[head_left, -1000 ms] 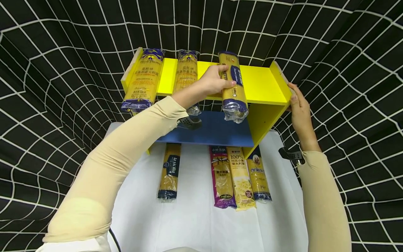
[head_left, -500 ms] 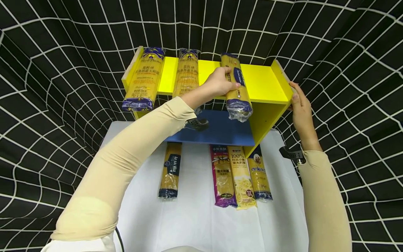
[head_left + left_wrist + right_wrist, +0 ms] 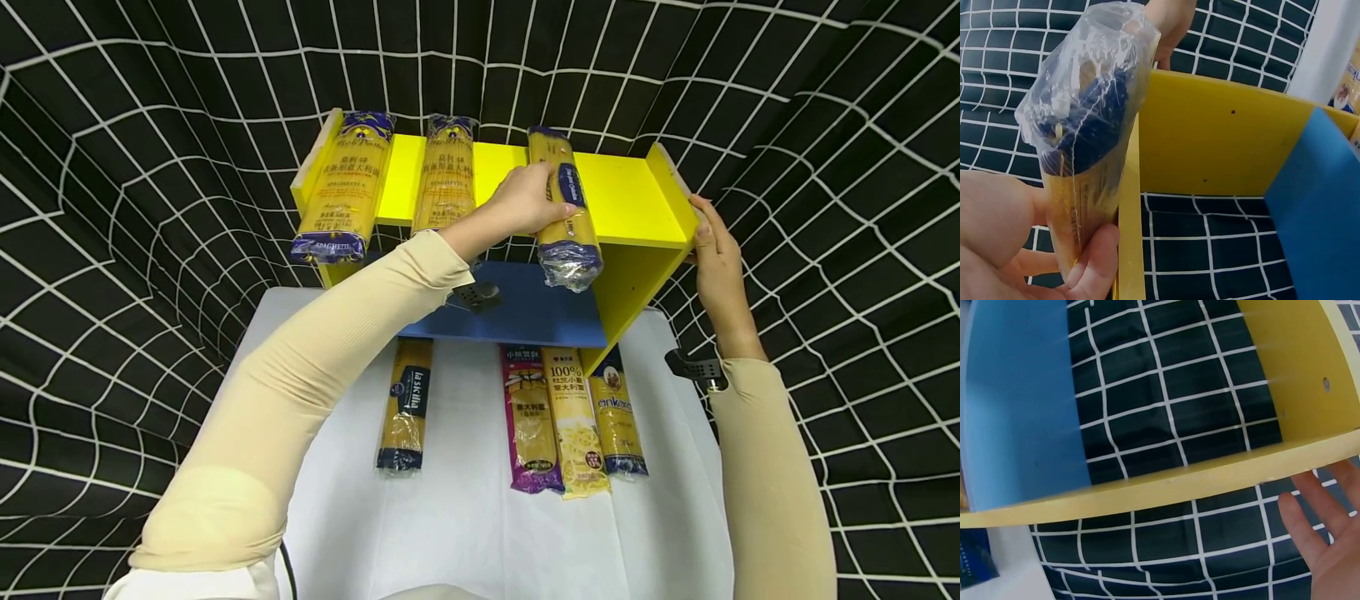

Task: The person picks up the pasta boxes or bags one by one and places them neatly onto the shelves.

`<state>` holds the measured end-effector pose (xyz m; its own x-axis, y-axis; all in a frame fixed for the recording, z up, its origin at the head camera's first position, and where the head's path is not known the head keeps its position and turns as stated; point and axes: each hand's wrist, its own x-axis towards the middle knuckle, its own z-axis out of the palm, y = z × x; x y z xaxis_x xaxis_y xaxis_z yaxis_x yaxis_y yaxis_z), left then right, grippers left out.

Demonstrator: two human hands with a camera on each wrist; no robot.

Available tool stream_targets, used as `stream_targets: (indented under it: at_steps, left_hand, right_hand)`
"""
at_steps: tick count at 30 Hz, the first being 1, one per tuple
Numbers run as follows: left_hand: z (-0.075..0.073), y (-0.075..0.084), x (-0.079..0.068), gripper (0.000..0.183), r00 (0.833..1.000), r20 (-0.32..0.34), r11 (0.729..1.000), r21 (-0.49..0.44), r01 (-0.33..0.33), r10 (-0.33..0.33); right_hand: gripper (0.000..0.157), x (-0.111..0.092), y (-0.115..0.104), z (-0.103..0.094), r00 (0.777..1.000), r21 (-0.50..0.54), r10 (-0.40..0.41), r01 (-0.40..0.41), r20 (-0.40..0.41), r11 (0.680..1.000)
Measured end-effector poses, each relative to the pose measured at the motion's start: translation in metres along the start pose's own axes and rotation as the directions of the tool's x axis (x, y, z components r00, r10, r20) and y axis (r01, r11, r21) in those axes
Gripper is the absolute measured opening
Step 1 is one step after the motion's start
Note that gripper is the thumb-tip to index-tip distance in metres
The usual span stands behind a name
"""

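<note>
My left hand (image 3: 528, 200) grips a yellow spaghetti package (image 3: 567, 237) with dark blue ends and a dark blue label. The package leans on the upper yellow shelf (image 3: 630, 196), its clear crinkled end jutting past the front edge. In the left wrist view, thumb and fingers hold the package (image 3: 1085, 131) from both sides. On the far right, my right hand (image 3: 720, 258) touches the outer side of the rack's end panel (image 3: 671, 196). From the right wrist, the fingers (image 3: 1300, 519) look extended against that panel. To the left, two more spaghetti packages (image 3: 348, 183) (image 3: 445, 179) rest on the same shelf.
A blue lower shelf (image 3: 525, 304) spans the rack beneath. On the white table (image 3: 465, 533) lie a la sicilia package (image 3: 405, 408), a purple-edged package (image 3: 534, 425), a pale yellow one (image 3: 573, 417) and an ankara one (image 3: 617, 417). Black gridded cloth (image 3: 862, 208) surrounds everything.
My left hand and its spaghetti package have shifted slightly right along the upper shelf, mostly in the first half second. The right hand stays at the end panel.
</note>
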<state>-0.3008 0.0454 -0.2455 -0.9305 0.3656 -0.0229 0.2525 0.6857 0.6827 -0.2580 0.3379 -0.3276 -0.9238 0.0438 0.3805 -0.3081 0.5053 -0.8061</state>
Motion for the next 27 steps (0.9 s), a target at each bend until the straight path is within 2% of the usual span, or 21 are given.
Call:
stream_targets:
  at_steps: [3, 7, 14, 20, 27]
  left_hand:
    - [-0.0001, -0.0008, -0.0008, 0.06, 1.0, -0.015, 0.999, 0.04, -0.01, 0.01]
    - [-0.0006, -0.0027, -0.0024, 0.065, 1.0, -0.022, 0.996, 0.085, 0.005, -0.003]
    - [-0.001, -0.0058, -0.0004, 0.056, 0.999, -0.036, 0.996, 0.084, -0.032, 0.035]
    - [-0.0005, -0.0061, 0.0013, 0.05, 0.998, -0.052, 0.994, 0.108, -0.034, 0.04]
    - [-0.0008, -0.0065, 0.0017, 0.061, 0.999, -0.045, 0.992, 0.127, -0.015, 0.021]
  right_hand:
    - [0.046, 0.0, -0.0001, -0.0001, 1.0, 0.001, -0.005, 0.005, -0.002, 1.0]
    - [0.046, 0.0002, 0.0002, 0.0004, 1.0, 0.005, -0.013, 0.013, 0.004, 1.0]
    - [0.046, 0.0001, 0.0009, -0.0019, 1.0, 0.006, -0.003, 0.004, -0.005, 1.0]
    - [0.046, 0.0013, 0.0032, -0.002, 1.0, 0.013, -0.004, 0.004, -0.003, 1.0]
    - [0.045, 0.0016, 0.0032, -0.0008, 1.0, 0.006, -0.002, 0.002, -0.002, 1.0]
